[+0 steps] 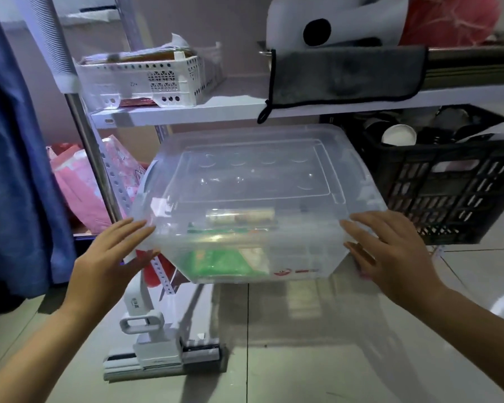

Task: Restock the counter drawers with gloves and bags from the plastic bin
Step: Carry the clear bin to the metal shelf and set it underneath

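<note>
A clear plastic bin [253, 181] with a lid juts out from under the white shelf, its front end off the floor and tilted toward me. Through its wall show a green packet [218, 261] and a pale roll [239, 218]. My left hand [111, 257] grips the bin's front left corner, thumb under the rim. My right hand [390, 251] presses on the front right corner, fingers spread over the rim. No counter drawers are in view.
A black crate [448, 181] of cups stands right of the bin. A white mop head [157, 353] lies on the tiled floor below. Pink bags [79, 181] sit left behind a metal post [90, 146]. A white basket [140, 80] and grey cloth [346, 74] are above.
</note>
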`<state>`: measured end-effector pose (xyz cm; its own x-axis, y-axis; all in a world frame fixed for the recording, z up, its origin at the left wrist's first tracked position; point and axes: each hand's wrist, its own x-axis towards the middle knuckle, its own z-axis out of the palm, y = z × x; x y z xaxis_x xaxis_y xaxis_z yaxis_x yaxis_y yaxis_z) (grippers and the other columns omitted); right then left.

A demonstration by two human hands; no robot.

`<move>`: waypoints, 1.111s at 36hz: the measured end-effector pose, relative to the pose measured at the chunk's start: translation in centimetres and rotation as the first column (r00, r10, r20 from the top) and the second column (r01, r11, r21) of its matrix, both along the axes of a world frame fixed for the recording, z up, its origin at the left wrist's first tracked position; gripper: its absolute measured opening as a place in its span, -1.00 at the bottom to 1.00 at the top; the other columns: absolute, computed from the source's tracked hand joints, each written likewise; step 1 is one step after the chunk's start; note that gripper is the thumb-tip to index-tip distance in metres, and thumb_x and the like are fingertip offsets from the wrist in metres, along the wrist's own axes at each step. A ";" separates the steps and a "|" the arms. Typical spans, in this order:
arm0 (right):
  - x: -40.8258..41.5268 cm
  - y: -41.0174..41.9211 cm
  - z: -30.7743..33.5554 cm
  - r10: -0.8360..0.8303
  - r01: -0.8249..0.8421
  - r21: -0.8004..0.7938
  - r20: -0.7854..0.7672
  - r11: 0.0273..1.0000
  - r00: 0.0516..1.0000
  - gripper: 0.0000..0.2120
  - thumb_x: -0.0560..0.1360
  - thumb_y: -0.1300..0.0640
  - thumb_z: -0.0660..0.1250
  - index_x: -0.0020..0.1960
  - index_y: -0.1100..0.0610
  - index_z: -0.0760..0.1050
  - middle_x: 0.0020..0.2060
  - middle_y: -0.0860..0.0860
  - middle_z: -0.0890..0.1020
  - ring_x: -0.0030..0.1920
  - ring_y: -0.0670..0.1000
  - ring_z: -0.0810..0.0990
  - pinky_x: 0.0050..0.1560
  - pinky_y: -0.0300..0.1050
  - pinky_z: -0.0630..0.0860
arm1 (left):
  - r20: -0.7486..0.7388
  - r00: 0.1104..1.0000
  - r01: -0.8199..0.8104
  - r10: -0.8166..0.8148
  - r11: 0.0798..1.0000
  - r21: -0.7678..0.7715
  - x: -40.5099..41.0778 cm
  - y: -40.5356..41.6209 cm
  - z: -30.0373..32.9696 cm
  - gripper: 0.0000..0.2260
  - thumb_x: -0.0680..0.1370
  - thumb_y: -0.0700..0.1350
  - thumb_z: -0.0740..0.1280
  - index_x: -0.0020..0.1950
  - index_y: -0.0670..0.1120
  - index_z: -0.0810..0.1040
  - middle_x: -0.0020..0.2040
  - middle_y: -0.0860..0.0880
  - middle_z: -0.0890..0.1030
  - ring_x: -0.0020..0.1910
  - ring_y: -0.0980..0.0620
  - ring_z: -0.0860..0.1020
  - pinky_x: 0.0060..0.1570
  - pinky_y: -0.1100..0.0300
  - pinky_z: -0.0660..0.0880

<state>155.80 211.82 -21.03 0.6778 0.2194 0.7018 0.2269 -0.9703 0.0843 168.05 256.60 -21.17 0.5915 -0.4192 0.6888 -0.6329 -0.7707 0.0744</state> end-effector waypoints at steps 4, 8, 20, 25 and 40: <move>2.1 -0.2 1.1 -0.043 0.045 -0.023 0.080 0.999 0.996 -0.72 0.51 0.19 0.43 0.19 0.23 0.64 0.09 0.19 0.67 0.08 0.29 0.63 0.12 0.25 0.50 | 0.046 0.999 -0.029 0.027 0.998 0.047 1.2 -0.6 1.6 -0.58 0.45 -0.12 0.51 0.29 -0.17 0.61 0.25 -0.16 0.63 0.26 -0.19 0.58 0.20 -0.14 0.53; 4.7 0.0 2.9 -0.163 0.162 0.010 0.061 0.987 0.985 -0.65 0.42 0.25 0.53 0.20 0.21 0.64 0.05 0.25 0.64 0.04 0.34 0.57 -0.01 0.22 0.51 | 0.042 0.997 -0.064 0.060 0.995 0.080 3.4 -1.5 3.3 -0.58 0.45 -0.06 0.45 0.30 -0.12 0.61 0.24 -0.14 0.64 0.22 -0.20 0.61 0.04 -0.18 0.60; 13.2 0.6 5.7 -0.329 0.342 0.029 -0.206 0.939 0.921 -0.49 0.45 0.40 0.38 0.39 0.30 0.44 0.20 0.30 0.53 0.22 0.35 0.41 0.15 0.18 0.49 | 0.004 0.992 -0.123 0.124 0.981 0.150 11.3 -5.2 7.2 -0.62 0.48 -0.12 0.50 0.29 -0.11 0.62 0.20 -0.13 0.66 0.05 -0.22 0.67 -0.24 -0.12 0.63; 15.1 -0.3 5.5 -0.346 0.357 -0.043 -0.380 0.933 0.858 -0.37 0.57 0.13 0.25 0.58 0.15 0.11 0.45 0.14 0.33 0.46 0.19 0.23 0.44 0.03 0.24 | -0.005 0.989 -0.143 0.147 0.970 0.195 13.7 -6.1 6.6 -0.64 0.50 -0.10 0.49 0.29 -0.10 0.62 0.15 -0.13 0.68 0.02 -0.21 0.66 -0.29 -0.06 0.61; 14.9 1.0 6.7 -0.306 0.405 0.013 -0.633 0.914 0.711 -0.13 0.52 0.15 0.27 0.62 0.06 -0.24 0.62 0.06 -0.15 0.60 0.11 -0.17 0.54 0.13 0.09 | -0.310 0.926 -0.216 0.214 0.976 0.026 15.9 -7.2 4.6 -0.55 0.65 -0.15 0.24 0.55 -0.05 0.31 0.55 -0.11 0.31 0.52 -0.16 0.27 0.36 -0.15 0.39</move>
<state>170.74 212.85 -14.37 0.9743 -0.1928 0.1164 -0.1828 -0.9789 -0.0909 183.92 249.36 -16.56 0.8509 -0.2532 0.4602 -0.3966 -0.8842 0.2469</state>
